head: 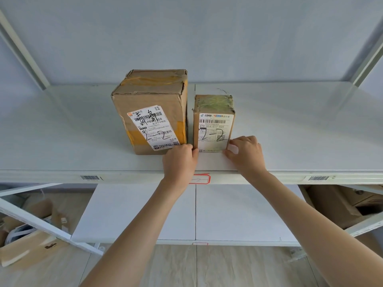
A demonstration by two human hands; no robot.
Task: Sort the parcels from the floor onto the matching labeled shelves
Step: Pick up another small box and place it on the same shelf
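Observation:
Two cardboard parcels stand upright side by side on the white upper shelf (pixel 83 141). The large parcel (pixel 153 104) on the left and the small parcel (pixel 214 123) on the right both carry a handwritten "2-2" on their labels. My left hand (pixel 180 160) touches the small parcel's lower left corner, fingers curled at its edge. On the other side, my right hand (pixel 246 154) pinches the lower right corner. A red-framed label (pixel 202 179) is stuck on the shelf's front edge just below the small parcel.
A lower white shelf (pixel 145 212) lies beneath. Cardboard boxes (pixel 339 206) sit low at the right, and more boxes and packing scraps (pixel 27 235) lie on the floor at the left. Barcode stickers (pixel 90 177) mark the shelf edge. Slanted metal braces (pixel 31 220) cross the left side.

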